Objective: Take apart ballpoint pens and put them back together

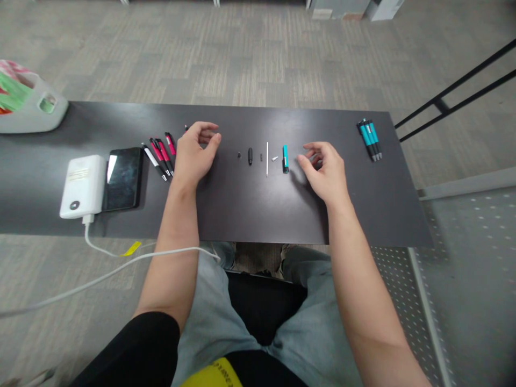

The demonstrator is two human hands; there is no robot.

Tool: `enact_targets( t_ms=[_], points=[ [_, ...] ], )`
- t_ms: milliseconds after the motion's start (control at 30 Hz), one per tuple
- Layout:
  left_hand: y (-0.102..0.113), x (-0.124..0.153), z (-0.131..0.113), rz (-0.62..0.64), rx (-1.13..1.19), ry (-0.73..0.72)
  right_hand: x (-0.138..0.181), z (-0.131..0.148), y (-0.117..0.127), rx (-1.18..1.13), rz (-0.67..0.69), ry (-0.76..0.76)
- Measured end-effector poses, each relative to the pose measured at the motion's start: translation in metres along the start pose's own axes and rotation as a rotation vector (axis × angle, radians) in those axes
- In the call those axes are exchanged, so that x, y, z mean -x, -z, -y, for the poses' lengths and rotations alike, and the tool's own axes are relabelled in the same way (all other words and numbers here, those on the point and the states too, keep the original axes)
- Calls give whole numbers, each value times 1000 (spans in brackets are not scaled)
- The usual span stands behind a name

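Your left hand [196, 151] and right hand [326, 169], thumbs parted from curved fingers, flanked a tapered black tube [250, 156], slender white rod [266, 159] and cylindrical turquoise-and-black barrel [285, 158].

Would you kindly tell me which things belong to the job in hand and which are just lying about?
Likely belonging: teal pen barrel, black tapered grip, thin white rod, small silver piece, two tiny dark pieces; perhaps teal-and-black pens, pink-and-black pens.

Probably lying about: white rectangular power bank, glossy black phone, white cable, white plastic container.
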State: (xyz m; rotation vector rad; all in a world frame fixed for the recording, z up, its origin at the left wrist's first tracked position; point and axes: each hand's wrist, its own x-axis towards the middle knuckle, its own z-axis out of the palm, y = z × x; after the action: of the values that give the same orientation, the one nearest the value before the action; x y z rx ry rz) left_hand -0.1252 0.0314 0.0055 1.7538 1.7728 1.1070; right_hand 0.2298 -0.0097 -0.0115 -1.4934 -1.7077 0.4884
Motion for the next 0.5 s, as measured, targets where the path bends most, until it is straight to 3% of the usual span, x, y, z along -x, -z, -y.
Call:
enact_targets(
  t_ms=[300, 400, 500],
  points=[
    [-2, 4, 0, 38, -154, -36, -1, -4, -2, -13, 9, -57],
    [-12, 13, -23, 55, -155, -98, 3, 8, -5, 39, 93, 6],
    [-33, 30, -59, 151, -201, -196, 7, 19, -7, 116, 160, 68]
  ],
)
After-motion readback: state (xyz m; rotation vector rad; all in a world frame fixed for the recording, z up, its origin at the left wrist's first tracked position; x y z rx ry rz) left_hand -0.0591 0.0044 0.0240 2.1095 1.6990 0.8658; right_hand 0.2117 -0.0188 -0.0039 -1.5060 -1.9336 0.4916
